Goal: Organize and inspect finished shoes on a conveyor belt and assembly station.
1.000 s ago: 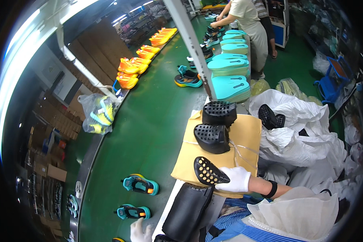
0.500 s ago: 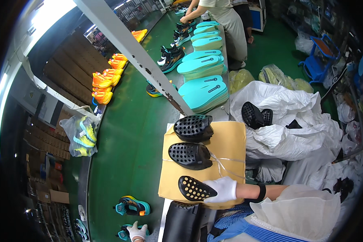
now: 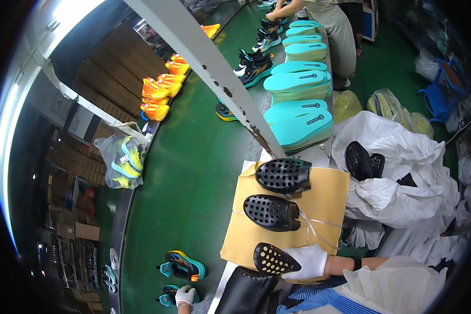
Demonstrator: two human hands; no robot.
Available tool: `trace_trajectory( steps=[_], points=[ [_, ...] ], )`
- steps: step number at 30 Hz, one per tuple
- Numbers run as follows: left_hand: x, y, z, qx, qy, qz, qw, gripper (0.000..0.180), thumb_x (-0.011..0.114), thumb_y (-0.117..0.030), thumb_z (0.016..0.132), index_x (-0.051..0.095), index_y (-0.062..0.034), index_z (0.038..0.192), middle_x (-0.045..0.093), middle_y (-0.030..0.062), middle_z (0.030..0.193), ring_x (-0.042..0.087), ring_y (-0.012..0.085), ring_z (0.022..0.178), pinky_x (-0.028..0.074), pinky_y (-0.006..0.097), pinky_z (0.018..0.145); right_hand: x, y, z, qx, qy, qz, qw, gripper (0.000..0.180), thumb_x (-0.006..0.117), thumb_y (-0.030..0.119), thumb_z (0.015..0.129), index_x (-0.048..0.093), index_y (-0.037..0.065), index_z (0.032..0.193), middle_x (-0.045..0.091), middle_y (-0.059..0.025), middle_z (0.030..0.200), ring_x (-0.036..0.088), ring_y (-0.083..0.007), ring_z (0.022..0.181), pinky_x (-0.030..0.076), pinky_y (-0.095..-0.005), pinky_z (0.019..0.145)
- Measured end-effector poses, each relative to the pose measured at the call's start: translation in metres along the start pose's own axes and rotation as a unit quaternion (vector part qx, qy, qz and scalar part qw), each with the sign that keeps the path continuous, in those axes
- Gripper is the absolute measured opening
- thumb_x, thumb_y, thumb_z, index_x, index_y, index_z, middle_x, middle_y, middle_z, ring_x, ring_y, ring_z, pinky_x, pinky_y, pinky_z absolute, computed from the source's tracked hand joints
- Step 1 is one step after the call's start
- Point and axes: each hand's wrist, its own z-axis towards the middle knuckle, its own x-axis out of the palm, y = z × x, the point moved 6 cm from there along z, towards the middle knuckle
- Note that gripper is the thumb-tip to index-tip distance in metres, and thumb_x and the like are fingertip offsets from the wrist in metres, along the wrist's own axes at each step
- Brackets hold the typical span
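My right hand point(image 3: 307, 261), in a white glove, is closed around the wide end of a black plastic shoe shaper point(image 3: 273, 259) dotted with holes. It is held over the near edge of a tan stack of paper point(image 3: 236, 242). Two more black shapers, a far one point(image 3: 282, 175) and a middle one point(image 3: 270, 212), lie on that stack. At the lower left my gloved left hand point(image 3: 184, 296) grips the right end of a teal and black sneaker point(image 3: 168, 294) on the green belt. Another such sneaker point(image 3: 184, 266) stands just beyond it.
Stacks of turquoise insoles point(image 3: 301, 123) line the bench beyond the paper. A white post point(image 3: 214, 73) slants across the view. White sacking point(image 3: 397, 152) with black shapers lies right. Orange shoes point(image 3: 154, 109) line the belt's far side. A person point(image 3: 332, 36) works at the far end.
The whole scene has shifted rightward in view. My left hand now sits nearer the sneaker's right end. My right hand keeps its hold on the shaper.
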Motion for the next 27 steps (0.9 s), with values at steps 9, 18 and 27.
trace_trajectory(
  steps=[9, 18, 27],
  points=[
    [-0.013, -0.011, -0.007, -0.046, 0.023, -0.096, 0.994, 0.027, 0.069, -0.019, 0.077, 0.07, -0.0058, 0.101, 0.069, 0.0094, 0.082, 0.064, 0.0178, 0.059, 0.053, 0.03, 0.056, 0.002, -0.001, 0.005, -0.009, -0.028, -0.021, 0.999, 0.061, 0.072, 0.049, 0.07, 0.056, 0.012, 0.115, 0.068, -0.0088, 0.087, 0.066, -0.028, 0.08, 0.053, -0.0369, 0.069],
    [-0.007, -0.006, -0.017, -0.152, 0.025, -0.178, 0.972, 0.023, 0.067, -0.012, 0.077, 0.071, -0.0045, 0.098, 0.068, 0.0073, 0.083, 0.062, 0.0163, 0.059, 0.052, 0.029, 0.053, 0.001, 0.003, 0.008, -0.066, -0.091, -0.008, 0.994, 0.055, 0.08, 0.041, 0.065, 0.063, 0.01, 0.108, 0.068, -0.0056, 0.082, 0.067, -0.0226, 0.071, 0.053, -0.0313, 0.06],
    [-0.007, 0.006, -0.008, -0.093, -0.027, -0.123, 0.988, 0.019, 0.066, -0.01, 0.077, 0.072, -0.0027, 0.094, 0.07, 0.0093, 0.085, 0.065, 0.0185, 0.067, 0.053, 0.03, 0.063, -0.002, 0.007, 0.011, -0.129, -0.151, -0.045, 0.979, 0.054, 0.076, 0.041, 0.07, 0.062, 0.005, 0.107, 0.068, -0.0069, 0.079, 0.067, -0.0221, 0.067, 0.053, -0.0294, 0.058]
  ],
)
